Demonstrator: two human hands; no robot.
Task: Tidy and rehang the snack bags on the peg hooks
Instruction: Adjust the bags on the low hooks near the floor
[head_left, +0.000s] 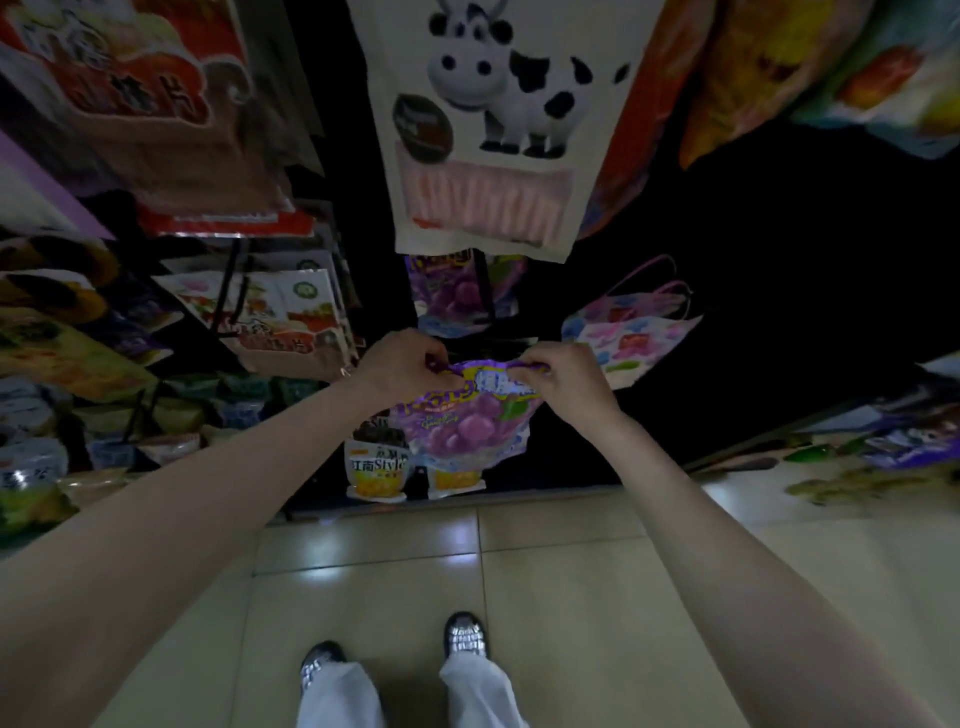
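Single head view, worn on the head, directed forward and steeply down. Hanging snack bags (483, 130) are seen close overhead at the top; tiled floor (571, 597) and shoes (466, 635) are seen far below.

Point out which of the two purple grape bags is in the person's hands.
The lower purple grape bag: the left hand and right hand pinch its top edge. The other grape bag hangs untouched above it.

crowded rack, open floor
hanging bags (483, 124) crowd above and left; dark gap (753, 291) at right and tiled floor (561, 561) below stay open.
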